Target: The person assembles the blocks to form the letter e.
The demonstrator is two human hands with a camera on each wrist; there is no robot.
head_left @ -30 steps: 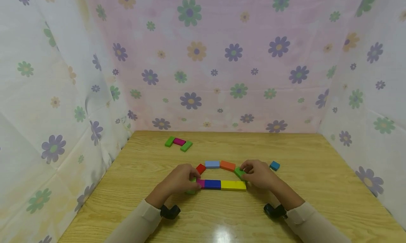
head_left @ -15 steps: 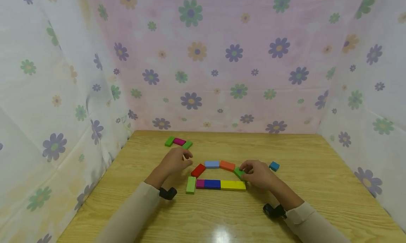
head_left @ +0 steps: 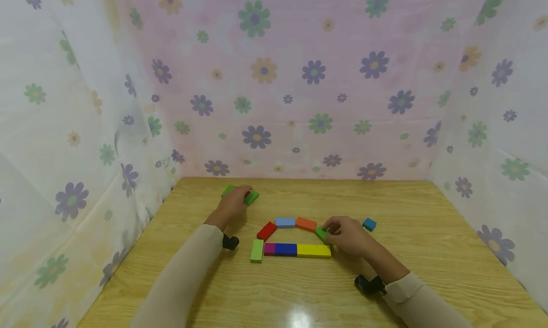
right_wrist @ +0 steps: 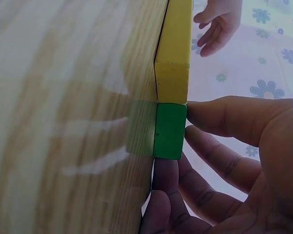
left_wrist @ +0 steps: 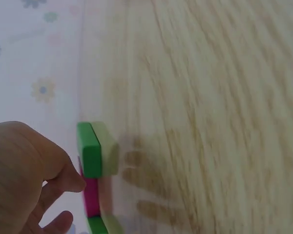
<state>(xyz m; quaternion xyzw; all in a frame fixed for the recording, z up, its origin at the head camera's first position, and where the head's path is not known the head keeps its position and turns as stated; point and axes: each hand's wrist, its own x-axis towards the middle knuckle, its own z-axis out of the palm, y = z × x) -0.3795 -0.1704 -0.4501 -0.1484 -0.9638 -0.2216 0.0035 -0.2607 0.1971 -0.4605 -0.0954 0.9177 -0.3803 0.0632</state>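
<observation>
My left hand (head_left: 233,202) is over the far-left cluster of blocks. Its fingertips are right at the magenta block (left_wrist: 91,197), between two green blocks; the near one (left_wrist: 91,161) shows clearly in the left wrist view. My right hand (head_left: 351,235) holds a green block (right_wrist: 170,131) between thumb and fingers, at the right end of an arc. That arc also has a red block (head_left: 267,231), a light blue block (head_left: 285,222) and an orange block (head_left: 306,224). Below it runs a straight row: light green (head_left: 257,251), magenta (head_left: 269,249), dark blue (head_left: 286,249) and yellow (head_left: 314,251) blocks.
A single blue block (head_left: 369,224) lies to the right of my right hand. The wooden table (head_left: 274,290) ends at a flowered cloth (head_left: 299,80) at the back, with cloth along both sides too.
My left hand has left the light green block at the row's left end and moved forward and left to the far cluster. My right hand stays at the green block.
</observation>
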